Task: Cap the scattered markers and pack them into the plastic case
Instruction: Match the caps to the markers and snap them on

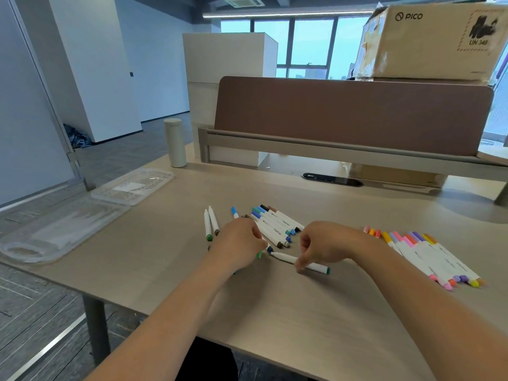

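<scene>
My right hand (325, 244) pinches a white marker (286, 257) lying on the desk, its teal cap at the right end and its left tip bare. My left hand (239, 243) is closed just left of that tip, with a small green cap (259, 254) poking out below the fingers. Behind my hands lies a pile of blue, teal and brown markers (277, 224). Two white markers (210, 224) and a blue-capped one (234, 212) lie to the left. A row of pink, orange and purple markers (428, 255) lies at the right. The clear plastic case (82, 213) sits open at the far left.
A pale cylindrical bottle (175, 143) stands behind the case. A brown partition (349, 114) runs across the back of the desk, with a cardboard box (431, 42) on top. A cable port (332, 179) is set into the desk (302, 312). The desk's left edge runs beside the case.
</scene>
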A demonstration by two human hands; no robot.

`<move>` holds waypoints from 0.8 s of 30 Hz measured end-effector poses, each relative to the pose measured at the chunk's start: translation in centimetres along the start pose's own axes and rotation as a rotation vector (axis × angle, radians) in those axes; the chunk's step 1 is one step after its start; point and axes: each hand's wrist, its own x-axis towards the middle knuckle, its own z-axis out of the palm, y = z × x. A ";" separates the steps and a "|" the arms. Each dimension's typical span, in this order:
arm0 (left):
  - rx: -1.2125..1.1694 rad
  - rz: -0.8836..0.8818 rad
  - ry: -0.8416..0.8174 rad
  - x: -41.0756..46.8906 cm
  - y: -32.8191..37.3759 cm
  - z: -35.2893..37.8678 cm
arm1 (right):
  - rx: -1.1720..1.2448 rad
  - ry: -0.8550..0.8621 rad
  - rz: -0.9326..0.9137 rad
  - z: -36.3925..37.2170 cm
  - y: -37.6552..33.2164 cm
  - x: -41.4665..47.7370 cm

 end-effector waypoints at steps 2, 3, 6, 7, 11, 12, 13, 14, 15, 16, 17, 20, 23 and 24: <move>0.073 0.004 -0.008 0.0 0.3 0.1 | 0.043 0.096 0.009 -0.2 -0.1 0.6; 0.117 0.001 -0.014 0.1 0.4 0.2 | 0.066 0.155 0.016 -0.3 -0.2 1.2; 0.202 -0.010 -0.029 0.2 0.5 0.3 | 0.099 0.287 0.035 -0.4 -0.4 3.3; 0.222 -0.011 -0.031 0.4 0.5 0.4 | 0.102 0.306 0.044 -0.4 -0.5 4.1; 0.282 -0.017 -0.045 1.0 0.1 0.8 | 0.085 0.352 0.061 -0.2 -1.1 7.3; 0.273 -0.005 -0.027 1.1 -0.1 0.8 | 0.076 0.357 0.064 -0.2 -1.3 7.9; 0.253 0.007 0.000 1.2 -0.3 0.7 | 0.070 0.358 0.068 -0.3 -1.4 8.4; 0.222 0.020 0.033 1.3 -0.5 0.5 | 0.065 0.357 0.070 -0.3 -1.6 8.9; 0.186 0.027 0.062 1.4 -0.8 0.2 | 0.061 0.356 0.072 -0.4 -1.7 9.3; 0.148 0.030 0.079 1.5 -1.0 -0.1 | 0.056 0.353 0.074 -0.5 -1.8 9.8; 0.107 0.030 0.087 1.7 -1.2 -0.4 | 0.048 0.348 0.078 -0.5 -2.0 10.2; 0.006 0.037 0.108 2.2 -1.7 -0.9 | 0.020 0.328 0.089 -0.4 -2.4 11.0; -0.060 0.030 0.129 3.1 -2.3 -1.0 | -0.012 0.324 0.095 -0.4 -2.8 11.4; -0.081 0.027 0.132 3.3 -2.4 -1.0 | -0.027 0.328 0.098 -0.5 -3.0 11.4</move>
